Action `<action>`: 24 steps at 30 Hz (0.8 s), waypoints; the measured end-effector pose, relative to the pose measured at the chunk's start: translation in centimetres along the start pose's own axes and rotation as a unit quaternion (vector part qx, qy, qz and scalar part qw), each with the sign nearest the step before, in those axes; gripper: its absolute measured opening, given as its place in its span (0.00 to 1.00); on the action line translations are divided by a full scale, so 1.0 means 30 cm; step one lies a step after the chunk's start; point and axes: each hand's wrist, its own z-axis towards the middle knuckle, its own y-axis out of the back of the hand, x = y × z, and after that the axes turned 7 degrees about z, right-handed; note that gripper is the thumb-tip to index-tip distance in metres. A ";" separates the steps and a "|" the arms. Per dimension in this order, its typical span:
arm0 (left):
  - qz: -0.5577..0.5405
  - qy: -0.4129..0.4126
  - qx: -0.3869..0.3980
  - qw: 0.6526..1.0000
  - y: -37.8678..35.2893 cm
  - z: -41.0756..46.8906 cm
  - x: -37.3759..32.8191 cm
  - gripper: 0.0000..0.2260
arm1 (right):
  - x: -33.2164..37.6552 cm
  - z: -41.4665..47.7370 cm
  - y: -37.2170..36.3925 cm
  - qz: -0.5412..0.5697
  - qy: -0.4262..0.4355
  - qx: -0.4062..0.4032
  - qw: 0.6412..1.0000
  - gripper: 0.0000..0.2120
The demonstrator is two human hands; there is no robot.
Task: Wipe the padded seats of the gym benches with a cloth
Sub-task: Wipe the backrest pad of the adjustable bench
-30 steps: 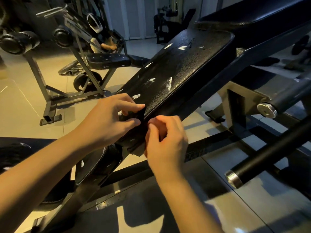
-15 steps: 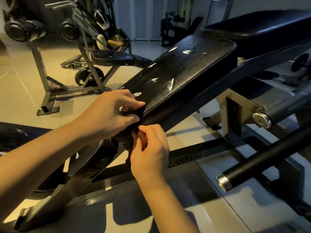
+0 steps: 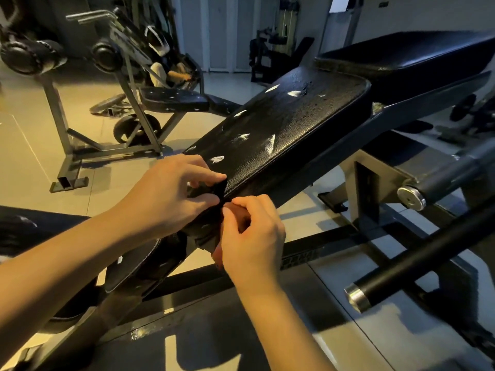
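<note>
A black padded bench seat (image 3: 281, 132) slopes up to the right, worn with white scuffs. A second pad (image 3: 407, 60) lies behind it. My left hand (image 3: 171, 194) sits at the seat's near, lower end and pinches a dark cloth (image 3: 205, 190) between thumb and fingers. My right hand (image 3: 251, 236) is just below and to the right, fingers curled, pinching the same dark material at the seat's corner. The cloth is hard to tell apart from the black pad, and most of it is hidden by my hands.
A chrome-capped black bar (image 3: 417, 266) juts out at lower right, with a roller (image 3: 412, 196) above it. Another bench with a scuffed seat (image 3: 171, 99) stands on the tiled floor at the back left. A dark pad (image 3: 24, 228) lies under my left forearm.
My right hand has shifted a little left and up, closer to my left hand's fingers at the seat's end. My left hand keeps its pinch in the same spot.
</note>
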 end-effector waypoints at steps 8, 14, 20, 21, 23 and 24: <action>-0.013 0.006 -0.001 1.000 0.000 -0.006 -0.006 0.17 | 0.002 0.167 0.121 0.028 -0.013 -0.140 0.990 0.03; -0.002 0.003 0.003 1.000 0.008 -0.001 -0.016 0.17 | -0.003 0.019 0.011 -0.047 0.048 -0.010 0.998 0.05; 0.065 -0.019 -0.006 0.998 0.006 -0.022 0.000 0.18 | -0.021 0.236 0.164 -0.024 0.032 -0.174 0.984 0.04; 0.075 -0.020 -0.006 0.997 0.006 -0.021 0.002 0.19 | -0.019 0.210 0.141 -0.020 0.030 -0.167 0.985 0.04; 0.076 -0.017 -0.001 0.997 0.008 -0.018 0.001 0.18 | -0.017 0.108 0.064 -0.011 0.043 -0.107 0.993 0.04; 0.074 -0.018 -0.001 0.997 0.011 -0.016 0.000 0.18 | -0.016 0.050 0.023 -0.015 0.051 -0.064 0.996 0.04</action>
